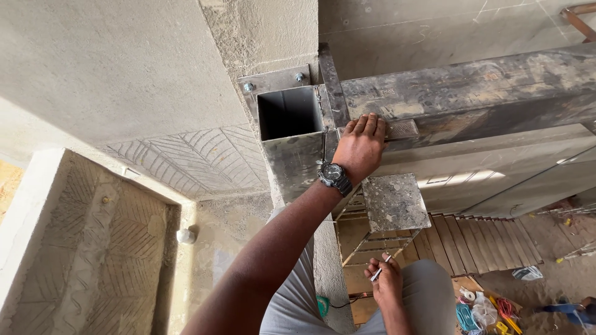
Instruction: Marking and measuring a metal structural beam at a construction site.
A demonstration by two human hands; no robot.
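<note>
Beam (472, 87) and left hand (360, 146) meet at the one place that matters: the palm lies flat on the beam's lower flange, fingers stretched and together, pressing rather than gripping, with nothing enclosed in them. The beam's long axis runs away to the right of that hand and slightly upward in the view, so nearly all its length lies on the hand's right. Immediately left of the hand, touching the beam's end, stands the open square tube (288, 115), its mouth facing the camera, backed by a bolted plate (273, 80) on the wall. A watch (335, 177) sits on the left wrist.

Just below the left wrist a small speckled square plate (394, 201) juts out, between the two hands.

Lower down and well apart from the beam, the right hand (386, 282) is curled shut on a small pale tool (380, 270); what kind it is cannot be told. The left hand is therefore far the nearer to beam and tube; the right would have to travel up past the square plate to reach them.
</note>
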